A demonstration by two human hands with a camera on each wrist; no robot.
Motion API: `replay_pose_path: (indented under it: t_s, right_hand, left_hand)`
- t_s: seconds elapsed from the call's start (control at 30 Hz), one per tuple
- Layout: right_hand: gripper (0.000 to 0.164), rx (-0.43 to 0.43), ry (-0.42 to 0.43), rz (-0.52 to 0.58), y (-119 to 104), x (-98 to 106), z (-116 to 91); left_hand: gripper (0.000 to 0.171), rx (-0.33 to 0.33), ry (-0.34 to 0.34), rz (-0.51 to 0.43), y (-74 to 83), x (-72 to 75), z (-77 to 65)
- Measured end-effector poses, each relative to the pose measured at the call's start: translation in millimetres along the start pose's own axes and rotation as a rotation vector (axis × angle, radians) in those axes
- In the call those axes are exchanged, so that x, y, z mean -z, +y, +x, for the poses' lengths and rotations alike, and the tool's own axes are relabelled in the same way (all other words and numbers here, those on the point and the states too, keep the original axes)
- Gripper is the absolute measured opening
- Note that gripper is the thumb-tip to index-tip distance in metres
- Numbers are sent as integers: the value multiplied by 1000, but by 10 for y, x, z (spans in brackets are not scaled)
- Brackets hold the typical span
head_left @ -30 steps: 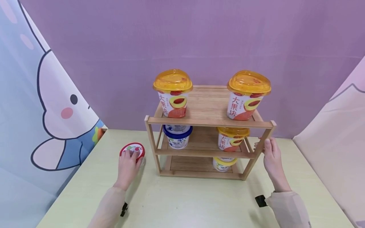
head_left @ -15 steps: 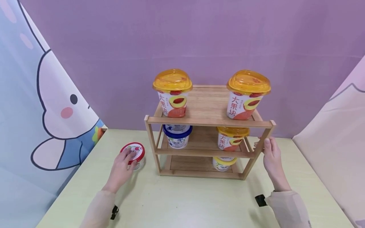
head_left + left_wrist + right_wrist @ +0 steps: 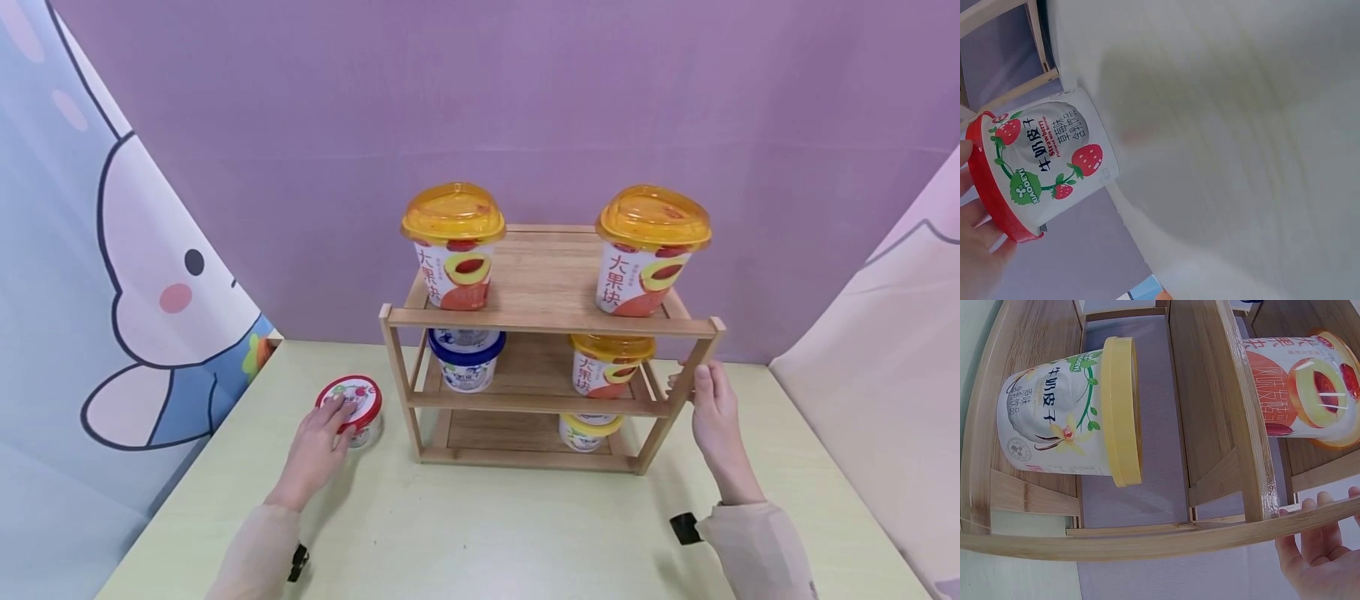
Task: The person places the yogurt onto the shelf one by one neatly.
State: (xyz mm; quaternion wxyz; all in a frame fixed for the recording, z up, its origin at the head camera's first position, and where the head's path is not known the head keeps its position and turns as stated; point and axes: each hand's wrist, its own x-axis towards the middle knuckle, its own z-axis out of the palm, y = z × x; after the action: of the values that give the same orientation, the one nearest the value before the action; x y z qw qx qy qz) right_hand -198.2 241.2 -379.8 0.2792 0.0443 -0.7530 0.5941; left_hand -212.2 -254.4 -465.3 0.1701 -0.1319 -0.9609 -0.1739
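My left hand (image 3: 311, 454) rests on a strawberry tub (image 3: 369, 432) that stands on the table left of the shelf. Its fingers lie across part of the red lid (image 3: 358, 392), with the thumb low at the near rim. The left wrist view shows the same tub's white side (image 3: 1060, 150), printed with strawberries, and fingertips at the lid. On the right, my right hand (image 3: 718, 421) holds the front post of a wooden three-tier shelf (image 3: 551, 320), thumb in front and fingers behind. In the right wrist view its fingers (image 3: 1316, 544) curl at the frame.
Two peach cups, left (image 3: 461, 279) and right (image 3: 643, 279), stand on the top tier. The middle tier bears a blue-lidded tub (image 3: 468, 371) and another peach cup (image 3: 600, 375). Below is a yellow-lidded tub (image 3: 585, 437). A purple curtain (image 3: 337, 167) hangs behind.
My left hand has drawn back left and toward me over the lid, uncovering more of it. The strawberry tub, the shelf and my right hand stay where they were.
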Motion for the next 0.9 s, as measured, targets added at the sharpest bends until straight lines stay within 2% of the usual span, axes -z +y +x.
replay_pose_path:
  t_s: [0.1, 0.2, 0.37, 0.5, 0.9]
  right_hand:
    - [20, 2, 0, 1, 0, 0, 2]
    - [20, -1, 1, 4, -4, 0, 2]
    - [19, -12, -1, -19, -6, 0, 0]
    - [19, -13, -2, -40, 3, -2, 2]
    - [20, -2, 7, 9, 6, -6, 5]
  left_hand:
    - [43, -33, 72, 42, 28, -25, 8]
    - [42, -44, 113, 72, 65, -40, 18]
    - [42, -14, 106, 108, 123, -57, 30]
    - [40, -16, 131, 140, 163, -72, 44]
    - [39, -17, 177, 201, 221, -151, 119]
